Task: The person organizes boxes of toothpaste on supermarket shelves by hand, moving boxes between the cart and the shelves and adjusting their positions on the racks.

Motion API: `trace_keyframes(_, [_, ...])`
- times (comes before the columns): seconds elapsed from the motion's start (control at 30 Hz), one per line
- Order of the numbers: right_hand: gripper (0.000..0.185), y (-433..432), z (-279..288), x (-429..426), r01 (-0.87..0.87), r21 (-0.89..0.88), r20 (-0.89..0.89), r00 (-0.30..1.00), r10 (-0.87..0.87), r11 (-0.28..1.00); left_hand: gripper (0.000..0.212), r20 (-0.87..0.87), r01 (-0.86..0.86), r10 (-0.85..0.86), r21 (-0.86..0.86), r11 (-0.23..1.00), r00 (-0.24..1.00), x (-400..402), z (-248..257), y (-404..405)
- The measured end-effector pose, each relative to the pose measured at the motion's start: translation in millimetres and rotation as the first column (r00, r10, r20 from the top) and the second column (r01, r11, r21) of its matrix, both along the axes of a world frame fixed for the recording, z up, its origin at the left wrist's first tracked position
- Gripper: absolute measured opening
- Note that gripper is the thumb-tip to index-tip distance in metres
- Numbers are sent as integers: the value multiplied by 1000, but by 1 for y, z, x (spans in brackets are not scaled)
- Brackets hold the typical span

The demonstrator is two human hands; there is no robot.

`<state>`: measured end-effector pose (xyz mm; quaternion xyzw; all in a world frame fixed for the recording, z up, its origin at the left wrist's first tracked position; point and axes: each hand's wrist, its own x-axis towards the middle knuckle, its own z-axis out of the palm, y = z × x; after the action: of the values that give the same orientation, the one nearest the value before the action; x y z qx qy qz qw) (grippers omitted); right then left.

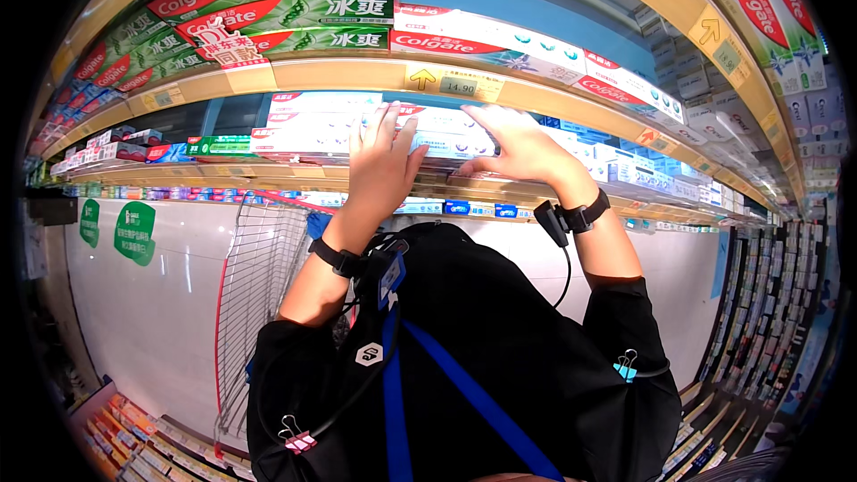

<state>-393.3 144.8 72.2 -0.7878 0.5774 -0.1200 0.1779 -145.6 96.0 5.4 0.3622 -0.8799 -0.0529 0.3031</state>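
My left hand (385,164) lies over the front of stacked white toothpaste boxes (304,127), its fingers spread and pointing up. My right hand (525,147) is at the right end of the neighbouring white toothpaste boxes (448,130), fingers at the upper edge and thumb low down. Both hands touch the cartons, and neither visibly lifts one. Parts of the fronts are hidden behind my fingers. These boxes stand on a lower shelf (308,173), beneath a shelf edge with a price tag (458,86). Black straps circle both wrists.
Green Colgate boxes (355,7) and white-and-red Colgate boxes (482,47) fill the shelf above. A green carton (221,145) lies left of the white ones. A wire shopping cart (251,268) with red trim stands at my left. More stocked shelving (763,308) is at the right.
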Motion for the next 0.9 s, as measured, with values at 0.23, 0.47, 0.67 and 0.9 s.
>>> trace_keyframes(0.23, [92,1,-7,5,-6,-13,-128,992,5,1000,40,46,-19,19,16,1000,999,-1,0,5])
trace_keyframes(0.47, [80,0,4,16,-16,-13,-173,985,13,1000,44,78,-36,39,-43,998,996,7,-2,7])
trace_keyframes(0.67, [55,-19,13,56,40,-79,-55,997,-45,996,31,-246,-349,332,-30,937,911,68,9,-29])
trace_keyframes(0.9, [46,-88,-1,131,152,154,-39,988,-148,976,39,-205,-484,590,399,779,781,153,1,-94])
